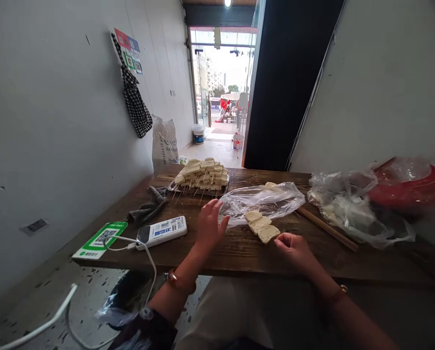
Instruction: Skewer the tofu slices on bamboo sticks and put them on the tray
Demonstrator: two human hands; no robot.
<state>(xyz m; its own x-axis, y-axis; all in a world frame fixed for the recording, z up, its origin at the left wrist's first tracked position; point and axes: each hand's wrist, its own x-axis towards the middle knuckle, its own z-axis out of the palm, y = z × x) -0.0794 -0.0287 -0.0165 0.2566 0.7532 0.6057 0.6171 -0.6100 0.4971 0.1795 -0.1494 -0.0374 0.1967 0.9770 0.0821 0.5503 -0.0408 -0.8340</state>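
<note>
On the table, three pale, spongy slices that look like tofu [262, 226] lie in a touching, slanting row. My right hand [292, 248] is closed in a pinch at the corner of the nearest slice; whatever sits between its fingertips is too small to make out. My left hand [209, 224] rests at the left end of a clear plastic bag [276, 201], thumb and fingers apart, its fingertips against or just beside the film. Another pale slice [271, 185] shows at the bag's far edge. Beyond my left hand, a metal tray [172, 186] bears a heap of skewered slices [205, 171], sticks pointing towards me.
A white power bank [168, 231] with a cable lies left, beside a green QR card [93, 245] and a dark grey cloth [148, 206]. Wooden sticks [327, 228], crumpled plastic bags [359, 209] and a red basin [414, 187] are on the right. Walls flank the table.
</note>
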